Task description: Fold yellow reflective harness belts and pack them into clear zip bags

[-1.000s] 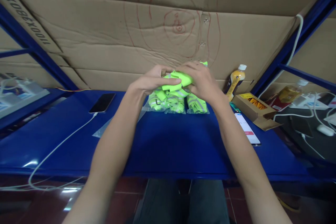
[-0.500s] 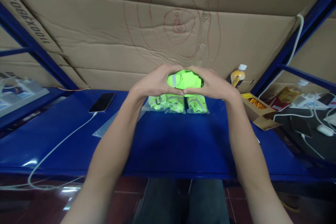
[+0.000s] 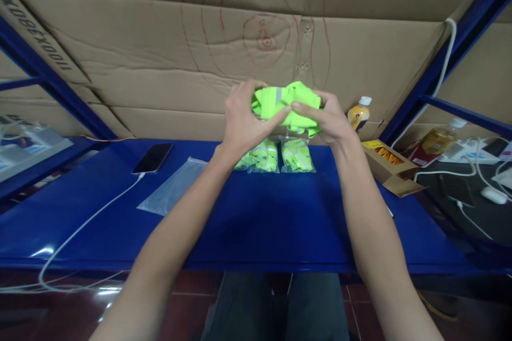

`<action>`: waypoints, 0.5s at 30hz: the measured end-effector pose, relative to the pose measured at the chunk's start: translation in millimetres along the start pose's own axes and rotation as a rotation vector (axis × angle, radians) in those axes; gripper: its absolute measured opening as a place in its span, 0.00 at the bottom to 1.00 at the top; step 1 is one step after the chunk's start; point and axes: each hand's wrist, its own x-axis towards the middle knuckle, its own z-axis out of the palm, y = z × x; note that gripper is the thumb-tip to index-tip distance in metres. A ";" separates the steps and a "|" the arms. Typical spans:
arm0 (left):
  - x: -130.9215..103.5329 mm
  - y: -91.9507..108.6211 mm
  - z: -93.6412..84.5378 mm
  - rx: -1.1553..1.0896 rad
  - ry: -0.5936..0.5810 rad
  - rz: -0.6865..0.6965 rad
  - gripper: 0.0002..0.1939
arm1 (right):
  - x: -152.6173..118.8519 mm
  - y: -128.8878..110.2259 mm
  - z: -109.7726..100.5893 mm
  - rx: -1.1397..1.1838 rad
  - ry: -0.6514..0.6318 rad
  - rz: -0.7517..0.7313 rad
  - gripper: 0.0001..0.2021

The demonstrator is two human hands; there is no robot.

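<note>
Overhead, cardboard sheets (image 3: 160, 48) roof the blue steel shelf (image 3: 256, 224)

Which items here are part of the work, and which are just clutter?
In hand: folded neon vest, held by left hand and right hand; bagged vests; empty clear bag.
Lying about: phone with cable, drink bottle, cardboard box.

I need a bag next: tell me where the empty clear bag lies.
In the head view the clear bag lies flat on the blue table, left of centre, between the phone and the left forearm, right of the white cable.
</note>
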 end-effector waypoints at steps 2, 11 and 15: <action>-2.1 1.0 10.4 -0.121 0.042 -0.092 0.26 | -0.2 -1.0 -0.4 -0.019 0.042 -0.015 0.37; 1.8 5.8 36.9 -0.888 0.033 -0.493 0.27 | 7.2 -3.8 19.4 -0.368 0.034 -0.161 0.37; 4.9 -10.5 35.0 -0.879 0.026 -0.463 0.25 | 10.4 9.9 27.5 -0.677 0.143 -0.233 0.32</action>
